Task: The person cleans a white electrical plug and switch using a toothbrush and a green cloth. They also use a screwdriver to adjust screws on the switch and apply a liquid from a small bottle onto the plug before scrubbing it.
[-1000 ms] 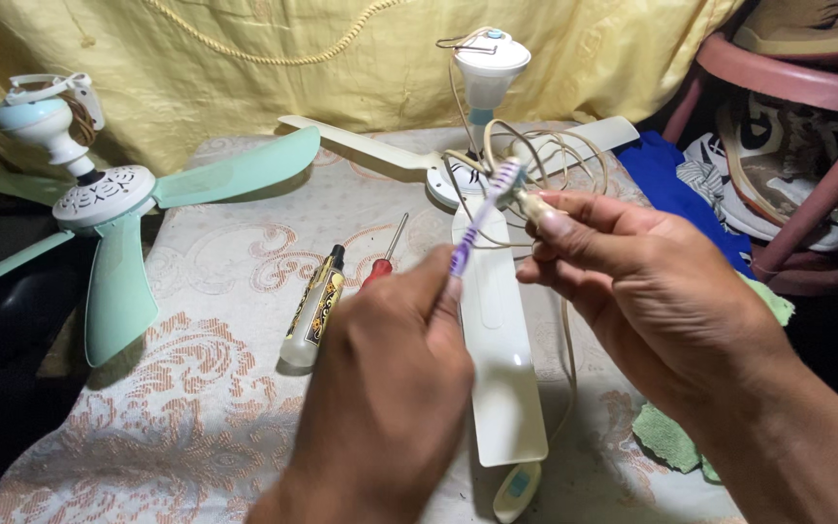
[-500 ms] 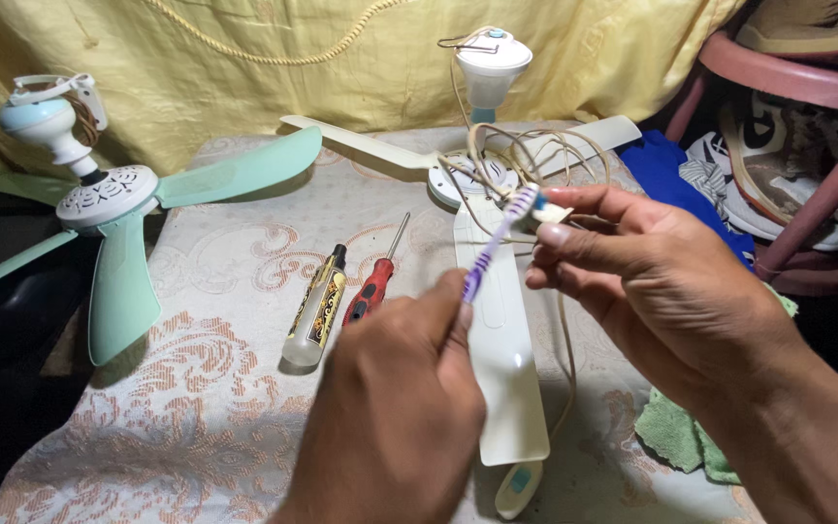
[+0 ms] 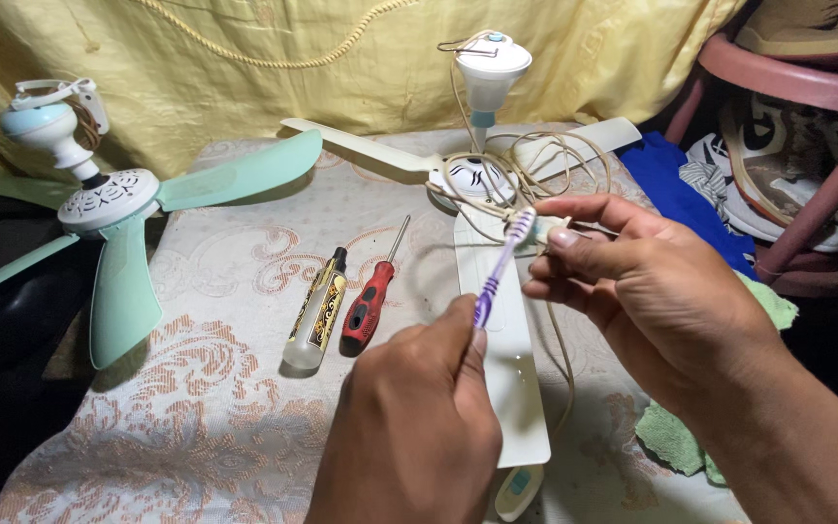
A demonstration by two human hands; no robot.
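Patterned bedcover [image 3: 215,427] is spread under everything, with a mint-green ceiling fan [image 3: 109,204] laid near its left edge and a cream ceiling fan [image 3: 482,175] set at the back, one blade [image 3: 511,388] run toward the viewer. A small oil bottle [image 3: 314,312] and a red-handled screwdriver [image 3: 370,303] are parked between the two fans, untouched. A purple toothbrush [image 3: 499,264] is gripped at its handle by the left hand [image 3: 414,427], bristles pressed to a small white wire connector [image 3: 547,231] pinched in the fingers of the right hand [image 3: 642,291]. Scrubbing looks to be in hand, not finished; how clean it is can't be told. Open cloth is left front-left; the right side is crowded by a pink chair [image 3: 807,204].
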